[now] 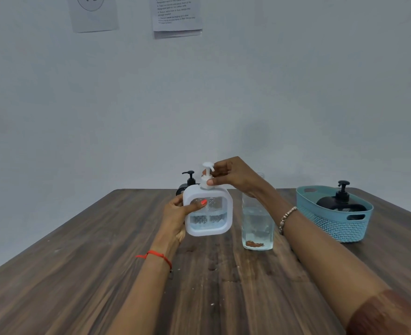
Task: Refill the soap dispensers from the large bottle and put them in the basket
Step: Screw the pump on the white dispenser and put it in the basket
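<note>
Holding white dispenser (208, 215) over table (78, 274).
Gripping its body with left hand (178, 213), pinching pump collar (206, 183) with right hand (233, 175).

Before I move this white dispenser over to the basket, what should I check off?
1. Liquid in the white dispenser: ok, it shows through the lower window.
2. The pump screwed tight: cannot tell; the right hand pinches its collar.
3. Hold on the body: ok, the left hand grips its side.
4. Path to the basket: not ok, the large bottle stands between, under the right forearm.
5. Room in the basket: cannot tell; a black dispenser fills much of it.
6. The second black dispenser: not ok, it stands behind the white one, outside the basket.
</note>
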